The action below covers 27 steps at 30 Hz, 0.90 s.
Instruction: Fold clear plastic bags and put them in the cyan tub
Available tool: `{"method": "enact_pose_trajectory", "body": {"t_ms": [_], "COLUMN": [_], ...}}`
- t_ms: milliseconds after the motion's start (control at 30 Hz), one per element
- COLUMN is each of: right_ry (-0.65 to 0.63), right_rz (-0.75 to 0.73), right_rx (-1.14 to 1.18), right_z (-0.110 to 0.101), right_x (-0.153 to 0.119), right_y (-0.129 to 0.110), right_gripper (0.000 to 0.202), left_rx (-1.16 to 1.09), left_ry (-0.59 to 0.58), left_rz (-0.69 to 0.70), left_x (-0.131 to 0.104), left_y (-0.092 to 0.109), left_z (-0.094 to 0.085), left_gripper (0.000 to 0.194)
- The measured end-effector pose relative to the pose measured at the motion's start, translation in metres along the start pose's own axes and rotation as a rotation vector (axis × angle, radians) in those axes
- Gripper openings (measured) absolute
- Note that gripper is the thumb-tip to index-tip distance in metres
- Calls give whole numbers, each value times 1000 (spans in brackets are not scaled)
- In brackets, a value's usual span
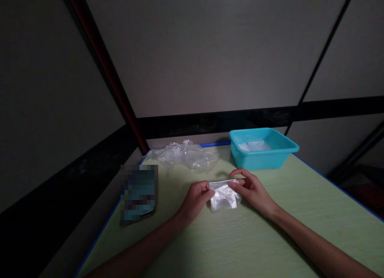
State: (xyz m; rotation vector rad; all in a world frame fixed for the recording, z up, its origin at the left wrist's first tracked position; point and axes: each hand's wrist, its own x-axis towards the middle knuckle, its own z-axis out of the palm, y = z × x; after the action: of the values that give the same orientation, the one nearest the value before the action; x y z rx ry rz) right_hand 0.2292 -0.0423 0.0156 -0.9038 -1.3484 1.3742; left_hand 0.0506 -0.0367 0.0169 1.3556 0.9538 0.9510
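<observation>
A small clear plastic bag (223, 198) with a whitish, shiny surface is stretched between my two hands, a little above the table. My left hand (196, 196) pinches its left upper edge between thumb and fingers. At the right upper edge, my right hand (253, 190) grips the bag with the thumb in front, while its index finger is raised and curved above. Whether anything lies inside the bag, I cannot tell. Behind the hands, a crumpled heap of clear plastic (187, 154) rests on the table.
A turquoise plastic basin (259, 160) stands at the back right, with white or clear flat pieces (255, 146) inside. On the left lies a blurred-out flat object (139, 194) near the edge. The pale green table (216, 246) has blue edging and meets a grey panelled wall (210, 54).
</observation>
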Motion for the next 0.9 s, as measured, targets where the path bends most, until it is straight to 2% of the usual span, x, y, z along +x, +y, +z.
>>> {"method": "enact_pose_trajectory", "body": {"t_ms": [100,300,667,900], "right_ry": [-12,-17,62,142], "right_rz": [-51,-42,27,-55], "right_rx": [-1,-155,-68,-93], "right_z": [2,4,5,0], "right_x": [-1,-2,-1,0], "right_y": [-2,3,1,0], "right_gripper": [37,25,28,25], "left_rx": [-34,-18,-52,48], "left_ry": [24,11,-67,-78], "left_rz": [-5,1,16,17], "left_x": [1,3,1,0], "left_y": [0,-6,-2,-1], "left_z": [-1,-3,-1,0], "left_gripper": [20,19,20,18]}}
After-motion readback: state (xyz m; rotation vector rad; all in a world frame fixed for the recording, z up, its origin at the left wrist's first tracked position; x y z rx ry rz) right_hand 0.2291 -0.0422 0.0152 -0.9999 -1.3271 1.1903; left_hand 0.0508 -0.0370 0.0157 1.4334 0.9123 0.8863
